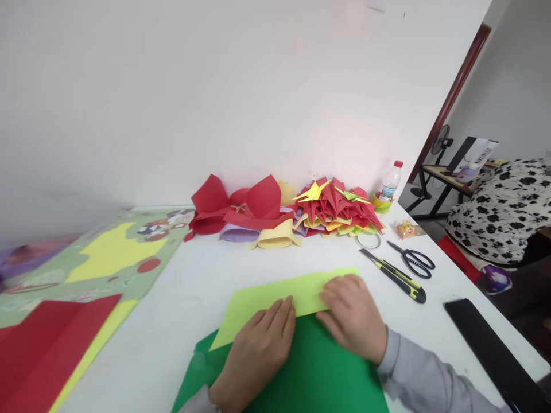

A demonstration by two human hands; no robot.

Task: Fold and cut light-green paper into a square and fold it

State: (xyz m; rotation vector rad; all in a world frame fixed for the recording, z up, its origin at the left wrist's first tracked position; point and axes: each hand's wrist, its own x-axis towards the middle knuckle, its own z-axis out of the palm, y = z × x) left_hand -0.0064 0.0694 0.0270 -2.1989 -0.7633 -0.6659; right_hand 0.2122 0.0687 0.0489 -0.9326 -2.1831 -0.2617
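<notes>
A lime-green sheet of paper (pixel 253 299) lies as a long, narrow strip across a larger dark green sheet (pixel 331 367), seemingly folded over. My left hand (pixel 264 338) rests on its lower middle edge, fingers stretched out close together and pressing down. At the right end of the strip, my right hand (pixel 353 312) has its bent fingers on top and its thumb by the lower edge, closed on the paper. The undersides of the fingertips are hidden, and my right hand is slightly blurred.
Right of my hands lie a utility knife (pixel 396 278), black scissors (pixel 414 258), a tape roll (pixel 368 241) and a long black object (pixel 491 350). Folded paper cranes (pixel 336 206), red paper shapes (pixel 262 201) and a bottle (pixel 390 183) stand by the wall. Red sheets (pixel 55 350) lie left.
</notes>
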